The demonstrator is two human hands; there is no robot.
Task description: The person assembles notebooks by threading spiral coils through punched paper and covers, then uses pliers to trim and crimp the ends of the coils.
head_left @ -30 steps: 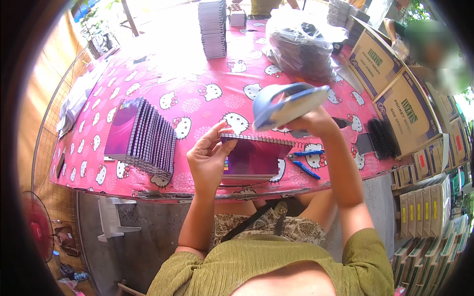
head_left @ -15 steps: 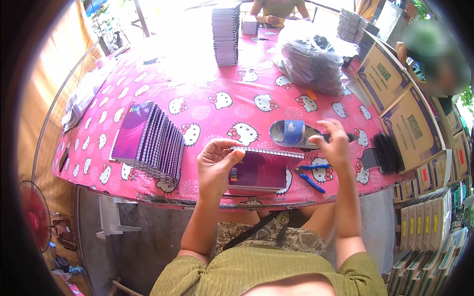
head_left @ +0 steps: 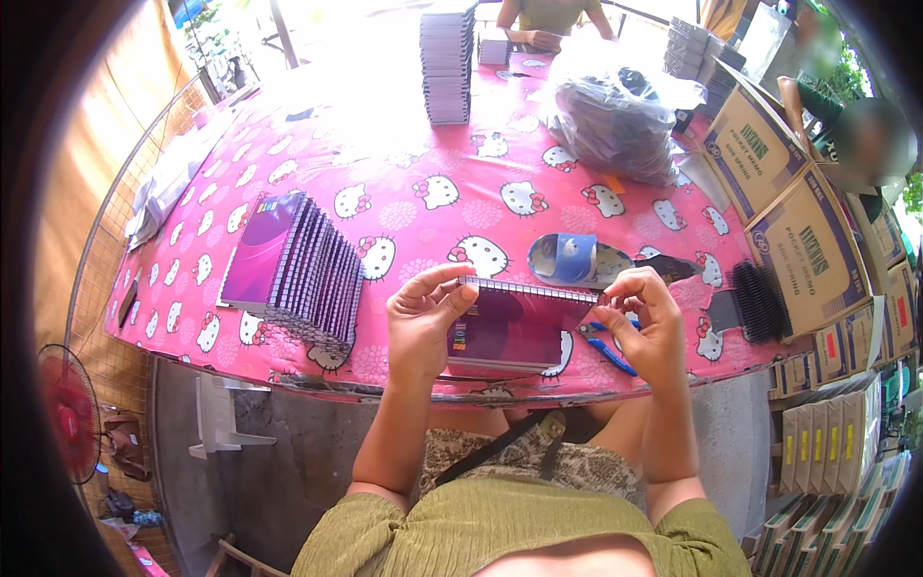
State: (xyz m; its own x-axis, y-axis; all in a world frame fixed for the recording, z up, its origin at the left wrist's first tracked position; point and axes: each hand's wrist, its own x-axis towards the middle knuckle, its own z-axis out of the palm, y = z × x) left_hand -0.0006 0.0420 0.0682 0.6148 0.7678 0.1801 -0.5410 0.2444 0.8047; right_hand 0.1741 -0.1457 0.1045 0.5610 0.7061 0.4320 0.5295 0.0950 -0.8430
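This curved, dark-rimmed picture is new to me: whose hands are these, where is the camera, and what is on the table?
No machine works here; these are the bare hands of the person wearing the camera. It sits on the head and looks down through a wide lens, which bends straight edges.

The left hand pinches the far-left corner of a purple-covered spiral notebook. The right hand has its fingertips at the spiral's right end; whether they grip it is too small to tell.

On the pink plastic-looking tablecloth printed with cartoon cats lie a tall stack of purple spiral notebooks to the left, blue-handled pliers by the right hand, a blue-and-white slipper and a black bristled brush.
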